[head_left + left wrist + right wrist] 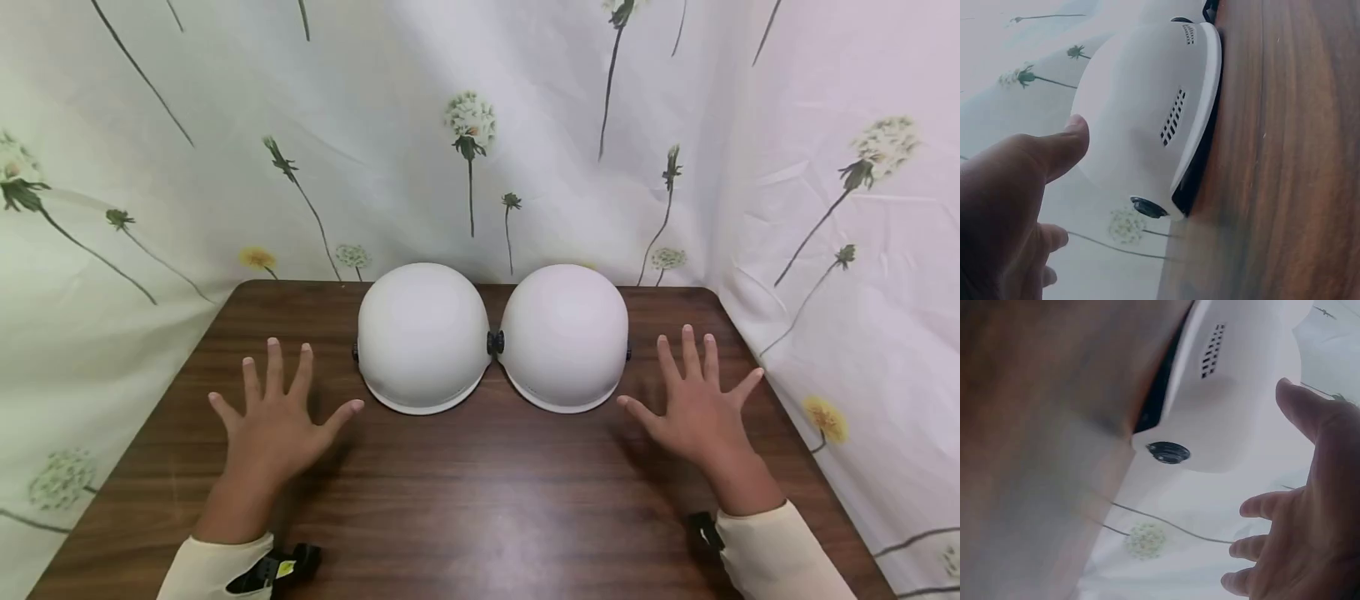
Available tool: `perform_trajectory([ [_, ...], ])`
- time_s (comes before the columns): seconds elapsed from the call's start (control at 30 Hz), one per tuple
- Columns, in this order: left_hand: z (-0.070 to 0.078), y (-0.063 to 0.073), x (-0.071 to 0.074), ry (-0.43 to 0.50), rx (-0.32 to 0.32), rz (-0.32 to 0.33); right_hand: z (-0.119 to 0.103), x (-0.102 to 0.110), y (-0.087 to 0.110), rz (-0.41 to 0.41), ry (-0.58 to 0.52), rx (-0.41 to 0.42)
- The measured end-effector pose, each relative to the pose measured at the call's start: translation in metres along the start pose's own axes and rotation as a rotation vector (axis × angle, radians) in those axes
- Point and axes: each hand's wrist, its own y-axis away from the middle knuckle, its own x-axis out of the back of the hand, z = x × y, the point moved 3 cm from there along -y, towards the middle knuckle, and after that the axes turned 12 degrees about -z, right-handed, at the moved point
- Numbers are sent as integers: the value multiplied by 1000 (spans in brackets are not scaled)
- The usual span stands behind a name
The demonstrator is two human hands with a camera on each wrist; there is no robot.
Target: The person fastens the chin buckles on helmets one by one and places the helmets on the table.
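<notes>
Two white, domed helmets stand side by side at the back of the table, rims down. The left helmet (pixel 423 337) and the right helmet (pixel 565 337) have black round knobs on their sides, and their inner knobs meet or nearly meet. My left hand (pixel 273 429) is spread palm down, its thumb pointing toward the left helmet with a gap between. On the other side my right hand (pixel 701 417) is spread likewise, apart from the right helmet. Slotted vents show on the left helmet (pixel 1129 106) in the left wrist view and on the right helmet (pixel 1235 406) in the right wrist view.
A dark wooden table (pixel 480 500) spreads below both hands. White cloth (pixel 375 125) printed with dandelions hangs behind the table and along its sides. Black straps with small devices sit at both sleeve cuffs.
</notes>
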Motion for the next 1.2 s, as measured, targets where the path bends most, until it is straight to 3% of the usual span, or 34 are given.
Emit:
perform_trajectory([
  [0.17,4,-5,7,20,-9,-8,-9,16,-4,62,-5,26],
  [0.5,18,-13,28,52,-44,47,-40,41,-24,118,-41,73],
  [0.97,32,-25,34,70,-64,23,-83,49,-50,120,-31,126],
  [1.2,37,-31,37,89,-75,25,-102,48,-63,142,-58,204],
])
